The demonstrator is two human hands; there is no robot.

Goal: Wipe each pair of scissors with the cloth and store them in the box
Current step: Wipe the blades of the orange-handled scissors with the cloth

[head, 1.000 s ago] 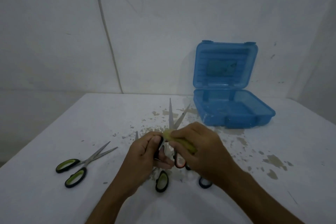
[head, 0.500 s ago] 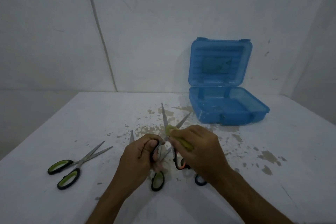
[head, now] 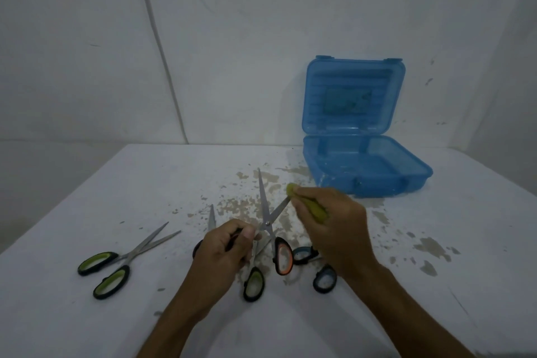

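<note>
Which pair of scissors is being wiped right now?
The orange-handled scissors: the left hand holds them blades-up while the right hand rubs the cloth along one blade. The green-handled scissors lie untouched.

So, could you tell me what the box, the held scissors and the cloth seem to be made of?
The box looks like translucent blue plastic: light passes through its walls and its lid is moulded in ribs. The held scissors have bare metal blades, grey with a dull sheen, and black handles with orange lining, probably plastic or rubber. The cloth looks like soft yellow-green fabric, bunched in the right hand; the weave is too blurred to tell.
</note>
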